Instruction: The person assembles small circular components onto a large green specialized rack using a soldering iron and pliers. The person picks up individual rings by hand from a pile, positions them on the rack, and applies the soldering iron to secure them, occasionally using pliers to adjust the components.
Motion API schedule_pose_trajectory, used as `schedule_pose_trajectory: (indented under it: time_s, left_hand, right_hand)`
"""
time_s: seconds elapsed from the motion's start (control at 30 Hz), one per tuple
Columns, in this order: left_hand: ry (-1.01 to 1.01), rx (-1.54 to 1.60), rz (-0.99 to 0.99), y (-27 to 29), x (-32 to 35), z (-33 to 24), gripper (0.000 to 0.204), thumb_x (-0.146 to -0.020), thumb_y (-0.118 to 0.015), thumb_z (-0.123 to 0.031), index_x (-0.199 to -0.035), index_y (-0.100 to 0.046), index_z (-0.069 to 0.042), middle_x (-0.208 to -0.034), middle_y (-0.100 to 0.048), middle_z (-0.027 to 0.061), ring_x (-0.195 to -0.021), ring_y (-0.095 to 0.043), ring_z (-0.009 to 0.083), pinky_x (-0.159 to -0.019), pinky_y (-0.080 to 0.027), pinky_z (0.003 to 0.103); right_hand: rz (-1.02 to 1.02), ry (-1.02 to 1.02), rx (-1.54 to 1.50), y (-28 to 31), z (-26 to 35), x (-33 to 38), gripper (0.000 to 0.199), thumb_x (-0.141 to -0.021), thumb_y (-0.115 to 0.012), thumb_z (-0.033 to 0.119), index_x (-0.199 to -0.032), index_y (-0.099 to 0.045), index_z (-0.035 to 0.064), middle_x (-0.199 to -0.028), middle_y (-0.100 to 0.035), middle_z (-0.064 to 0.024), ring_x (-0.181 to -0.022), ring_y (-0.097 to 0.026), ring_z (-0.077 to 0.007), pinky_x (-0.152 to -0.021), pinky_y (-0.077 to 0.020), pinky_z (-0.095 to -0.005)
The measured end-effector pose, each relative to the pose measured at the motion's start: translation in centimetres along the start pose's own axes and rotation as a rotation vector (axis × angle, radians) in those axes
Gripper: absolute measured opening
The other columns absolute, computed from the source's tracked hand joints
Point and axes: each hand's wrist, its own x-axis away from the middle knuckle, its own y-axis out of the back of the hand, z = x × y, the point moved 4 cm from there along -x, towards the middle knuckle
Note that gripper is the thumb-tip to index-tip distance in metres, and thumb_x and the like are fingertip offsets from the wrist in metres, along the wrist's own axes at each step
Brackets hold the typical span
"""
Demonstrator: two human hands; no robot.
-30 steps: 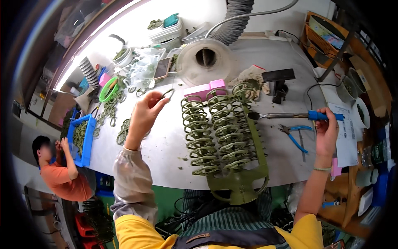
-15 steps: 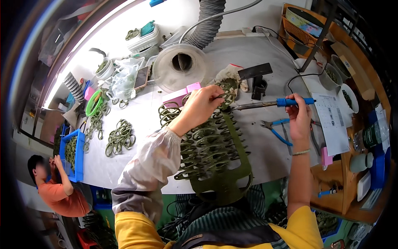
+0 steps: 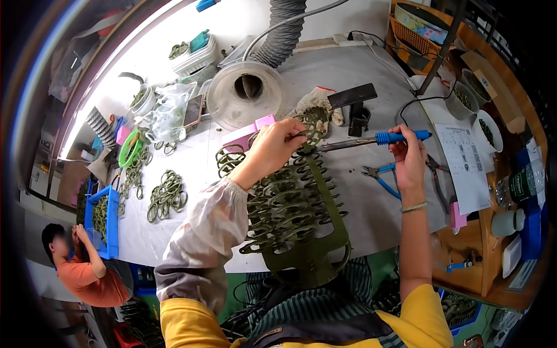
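My right hand [image 3: 409,155] grips the blue handle of a soldering iron [image 3: 371,140], its metal tip pointing left toward the top of a dark green rack [image 3: 307,232] loaded with several green wire loops. My left hand [image 3: 275,148] pinches a thin wire at that same spot, by the loops at the rack's top end [image 3: 313,124]. The rack lies on the white table [image 3: 191,168] and reaches over its near edge toward my body.
A clear fume funnel [image 3: 243,95] on a grey hose sits behind the rack. Blue-handled pliers [image 3: 380,177] lie right of it. Loose green loops [image 3: 167,194], a blue bin [image 3: 101,220], a pink box [image 3: 248,133] and a paper sheet [image 3: 464,165] surround. Another person [image 3: 81,267] works lower left.
My left hand swung from the table's left side over to the rack's top. My right hand brought the soldering iron in toward the same point.
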Motion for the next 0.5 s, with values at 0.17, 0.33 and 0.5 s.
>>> schedule_pose_trajectory:
  time_s: [0.17,0.33,0.5]
  left_hand:
    - [0.001,-0.010,0.016,-0.3,-0.3,0.2,0.025,-0.082,-0.069,-0.009,-0.104,-0.062,0.002,-0.087,-0.069,0.0142,-0.081,-0.068,0.0256,-0.072,-0.052,0.033]
    - [0.009,-0.021,0.024,-0.1,-0.2,0.0,0.025,-0.082,-0.069,-0.009,-0.103,-0.063,0.002,-0.087,-0.069,0.0146,-0.081,-0.068,0.0263,-0.072,-0.052,0.033]
    - [0.045,-0.095,0.054,0.7,0.3,-0.6,0.025,-0.086,-0.067,-0.007,-0.108,-0.061,0.002,-0.090,-0.069,0.0092,-0.084,-0.067,0.0160,-0.076,-0.052,0.028]
  right_hand:
    - [0.010,0.009,0.017,0.1,0.5,0.0,0.020,-0.089,-0.062,0.020,-0.084,-0.067,0.0014,-0.080,-0.065,-0.0039,-0.062,-0.055,-0.0081,-0.060,-0.0459,-0.0220]
    - [-0.048,0.074,0.109,0.5,3.2,0.6,0.021,-0.088,-0.064,0.021,-0.082,-0.068,0.0015,-0.078,-0.065,-0.0037,-0.061,-0.054,-0.0079,-0.060,-0.0460,-0.0218]
    - [-0.050,0.055,0.107,1.0,4.3,1.2,0.019,-0.088,-0.064,0.021,-0.085,-0.068,0.0021,-0.081,-0.067,-0.0053,-0.062,-0.054,-0.0081,-0.060,-0.0463,-0.0214]
